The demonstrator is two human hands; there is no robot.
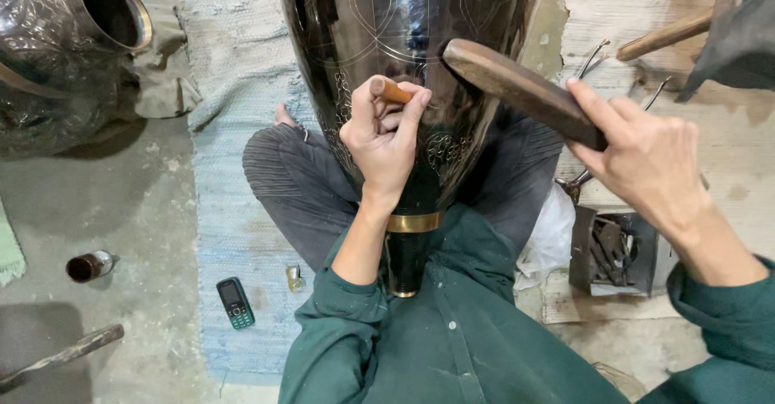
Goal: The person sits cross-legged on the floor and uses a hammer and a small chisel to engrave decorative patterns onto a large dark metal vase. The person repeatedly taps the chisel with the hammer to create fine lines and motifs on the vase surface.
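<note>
Head view: my left hand (386,142) fingers grip a chisel (392,92) against the black vase (404,25) in my lap; right hand (646,166) grips a wooden mallet (521,89). Metal box (583,251) holds tools.

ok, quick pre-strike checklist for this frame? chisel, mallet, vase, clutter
1. Chisel gripped in left hand, tip against the black vase: ok.
2. Wooden mallet held in right hand, head raised near the chisel end: ok.
3. Vase braced on the lap, narrow gold-banded end toward the body: ok.
4. Exact tip placement on the engraved lines: cannot tell, fingers hide it.
5. Mobile phone and small bottle lie apart from the swing: ok.
</note>
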